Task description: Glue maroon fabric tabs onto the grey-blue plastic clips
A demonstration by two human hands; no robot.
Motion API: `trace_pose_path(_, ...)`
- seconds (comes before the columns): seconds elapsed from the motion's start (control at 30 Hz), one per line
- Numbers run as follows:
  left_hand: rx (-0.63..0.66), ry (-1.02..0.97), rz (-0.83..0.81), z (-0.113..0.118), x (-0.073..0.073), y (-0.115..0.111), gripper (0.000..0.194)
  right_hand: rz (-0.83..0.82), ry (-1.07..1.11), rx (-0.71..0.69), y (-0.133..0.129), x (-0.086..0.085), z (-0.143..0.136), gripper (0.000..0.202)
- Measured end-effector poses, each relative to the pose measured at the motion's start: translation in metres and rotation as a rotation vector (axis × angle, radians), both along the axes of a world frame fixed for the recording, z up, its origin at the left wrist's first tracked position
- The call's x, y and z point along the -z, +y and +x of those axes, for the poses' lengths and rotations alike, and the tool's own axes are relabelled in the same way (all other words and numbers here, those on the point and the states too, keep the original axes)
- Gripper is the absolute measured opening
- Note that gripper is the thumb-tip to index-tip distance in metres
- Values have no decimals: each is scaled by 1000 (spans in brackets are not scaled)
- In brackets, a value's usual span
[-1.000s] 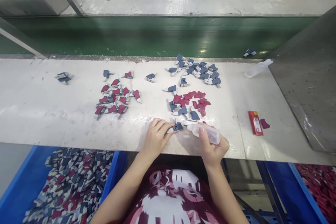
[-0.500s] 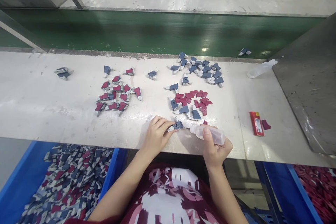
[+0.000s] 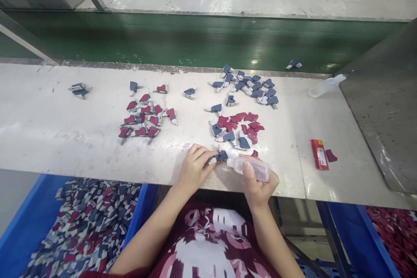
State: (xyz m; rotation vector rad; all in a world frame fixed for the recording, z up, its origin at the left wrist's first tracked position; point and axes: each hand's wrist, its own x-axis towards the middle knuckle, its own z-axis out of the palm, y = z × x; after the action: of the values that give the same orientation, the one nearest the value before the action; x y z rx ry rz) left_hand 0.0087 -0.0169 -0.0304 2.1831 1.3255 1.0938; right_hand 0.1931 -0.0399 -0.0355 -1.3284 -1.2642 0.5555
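Head view: small grey-blue piece (image 3: 221,155) with pale tab, pinched by left hand (image 3: 194,168); translucent squeeze bottle (image 3: 249,168) gripped by right hand (image 3: 259,183), nozzle touching piece.

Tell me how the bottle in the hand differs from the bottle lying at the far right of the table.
The held bottle is gripped by the right hand, nozzle at the grey piece that the left hand pinches; the far bottle lies untouched. The held bottle is at the near edge, the far bottle by the green belt. Both are clear plastic, lying roughly flat.
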Motion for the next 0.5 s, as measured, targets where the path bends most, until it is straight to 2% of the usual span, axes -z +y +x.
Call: trace_pose_path(0.5, 2, -9, -24, 0, -3, 0, 18, -49, 3, 23, 0, 0, -1, 21)
